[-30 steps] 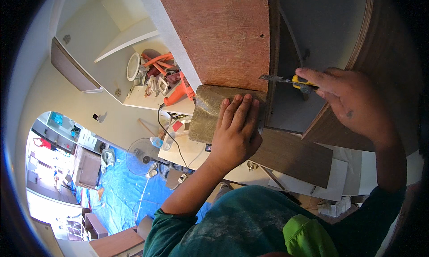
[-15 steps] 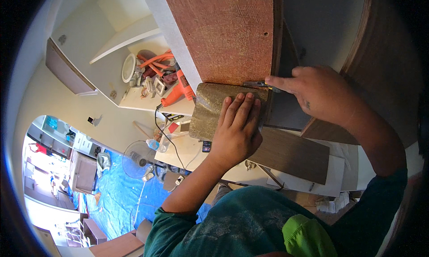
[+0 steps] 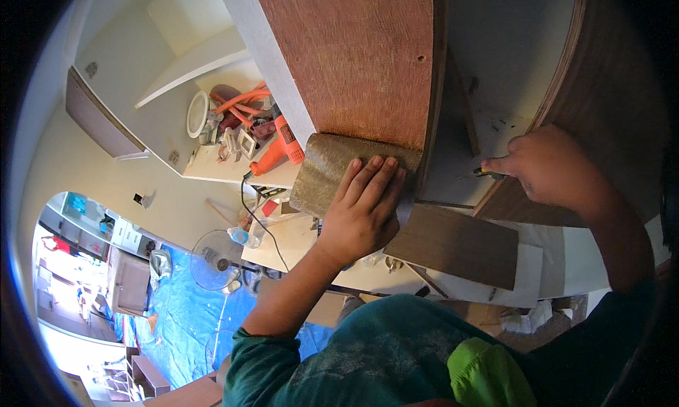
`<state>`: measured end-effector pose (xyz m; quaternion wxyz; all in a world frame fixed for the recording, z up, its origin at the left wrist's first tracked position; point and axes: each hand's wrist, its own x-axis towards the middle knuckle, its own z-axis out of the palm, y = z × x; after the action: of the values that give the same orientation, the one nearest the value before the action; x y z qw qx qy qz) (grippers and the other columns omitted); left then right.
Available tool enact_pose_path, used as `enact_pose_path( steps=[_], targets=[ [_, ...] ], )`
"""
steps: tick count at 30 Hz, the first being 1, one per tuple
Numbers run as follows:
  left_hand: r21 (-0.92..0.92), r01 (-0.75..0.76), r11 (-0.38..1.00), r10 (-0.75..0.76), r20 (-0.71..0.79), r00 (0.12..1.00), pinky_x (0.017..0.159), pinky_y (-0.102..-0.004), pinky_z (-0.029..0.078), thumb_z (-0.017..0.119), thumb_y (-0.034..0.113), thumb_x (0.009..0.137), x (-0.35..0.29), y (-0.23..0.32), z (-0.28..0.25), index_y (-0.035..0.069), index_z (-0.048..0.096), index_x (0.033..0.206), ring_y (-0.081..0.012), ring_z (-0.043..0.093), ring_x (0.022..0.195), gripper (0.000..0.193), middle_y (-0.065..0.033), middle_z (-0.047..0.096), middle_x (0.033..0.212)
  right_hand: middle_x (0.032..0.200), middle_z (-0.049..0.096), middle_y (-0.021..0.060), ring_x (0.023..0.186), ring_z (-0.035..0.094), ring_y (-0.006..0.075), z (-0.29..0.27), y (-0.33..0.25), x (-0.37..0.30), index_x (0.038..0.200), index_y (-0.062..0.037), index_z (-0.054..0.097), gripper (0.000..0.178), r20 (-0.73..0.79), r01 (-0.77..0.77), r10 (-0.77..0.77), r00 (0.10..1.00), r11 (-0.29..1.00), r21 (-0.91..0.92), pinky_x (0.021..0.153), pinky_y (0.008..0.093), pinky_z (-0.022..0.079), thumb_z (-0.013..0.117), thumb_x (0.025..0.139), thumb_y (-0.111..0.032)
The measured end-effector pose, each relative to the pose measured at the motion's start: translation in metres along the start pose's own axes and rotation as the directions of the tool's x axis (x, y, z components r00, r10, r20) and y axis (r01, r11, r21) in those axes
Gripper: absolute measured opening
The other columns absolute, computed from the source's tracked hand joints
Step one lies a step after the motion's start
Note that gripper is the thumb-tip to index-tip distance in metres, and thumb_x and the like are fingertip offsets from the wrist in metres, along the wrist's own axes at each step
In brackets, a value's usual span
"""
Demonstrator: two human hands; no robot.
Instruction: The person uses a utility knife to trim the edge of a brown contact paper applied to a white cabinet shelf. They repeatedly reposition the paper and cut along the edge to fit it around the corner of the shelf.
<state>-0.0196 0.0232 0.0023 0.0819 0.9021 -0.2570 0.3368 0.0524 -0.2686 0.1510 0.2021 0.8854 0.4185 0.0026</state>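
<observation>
My left hand (image 3: 364,212) lies flat, fingers stretched out, on a brown-grey flap of thin sheet (image 3: 318,173). The flap hangs at the lower edge of a reddish-brown wood panel (image 3: 353,60), whose surface looks rough and marked. To the right, my right hand (image 3: 548,168) is closed round a cutter knife (image 3: 488,173); only its front part shows past the fingers. The knife is apart from the panel, over the gap beside a curved brown board (image 3: 601,117).
An orange heat gun (image 3: 281,147) with a black cord lies on a shelf by orange tubing (image 3: 244,101). Below are a brown board (image 3: 460,244), a clear bottle (image 3: 239,235) and a round fan (image 3: 214,260). Blue sheeting (image 3: 184,315) covers the floor at left.
My right hand has drawn the knife away from the panel's lower edge, to the right and slightly down. My left hand stays pressed on the flap, shifted slightly left and down.
</observation>
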Motion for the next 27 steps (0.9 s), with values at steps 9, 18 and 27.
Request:
enact_pose_path(
  steps=[9, 18, 27],
  targets=[
    [0.045, 0.084, 0.995, -0.085, 0.024, 0.996, 0.119, -0.0537, 0.03, 0.073, 0.022, 0.071, 0.009, 0.011, -0.009, 0.004, 0.053, 0.14, -0.037, 0.046, 0.135, 0.074, -0.0176, 0.049, 0.146, 0.096, 0.064, 0.0146, 0.086, 0.062, 0.0223, -0.029, -0.013, -0.017, 0.145, -0.0175, 0.056, 0.053, -0.307, -0.016, 0.221, 0.926, 0.834, 0.552, 0.074, 0.034, 0.05, 0.058, 0.094, -0.003],
    [-0.024, 0.17, 0.985, -0.171, -0.065, 0.983, 0.115, -0.0573, 0.03, 0.069, 0.034, 0.078, 0.049, 0.038, -0.024, 0.003, 0.06, 0.124, -0.0428, 0.046, 0.127, 0.057, -0.0232, 0.051, 0.131, 0.1, 0.056, 0.0084, 0.075, 0.058, 0.0148, 0.05, 0.016, -0.032, 0.155, -0.007, 0.032, 0.062, -0.353, 0.243, 0.565, 0.746, 0.262, 0.934, 0.067, 0.029, 0.05, 0.052, 0.102, -0.034],
    [0.046, 0.277, 0.96, -0.261, -0.213, 0.941, 0.116, -0.0528, 0.032, 0.067, 0.028, 0.075, 0.039, 0.015, 0.03, -0.001, 0.058, 0.122, -0.0424, 0.046, 0.128, 0.056, -0.0251, 0.052, 0.128, 0.102, 0.054, 0.0059, 0.073, 0.054, 0.0127, 0.037, 0.0, 0.007, 0.156, -0.0085, 0.03, 0.058, -0.425, 0.37, 0.443, 0.79, 0.208, 0.905, 0.066, 0.0272, 0.048, 0.048, 0.105, -0.031]
  ],
)
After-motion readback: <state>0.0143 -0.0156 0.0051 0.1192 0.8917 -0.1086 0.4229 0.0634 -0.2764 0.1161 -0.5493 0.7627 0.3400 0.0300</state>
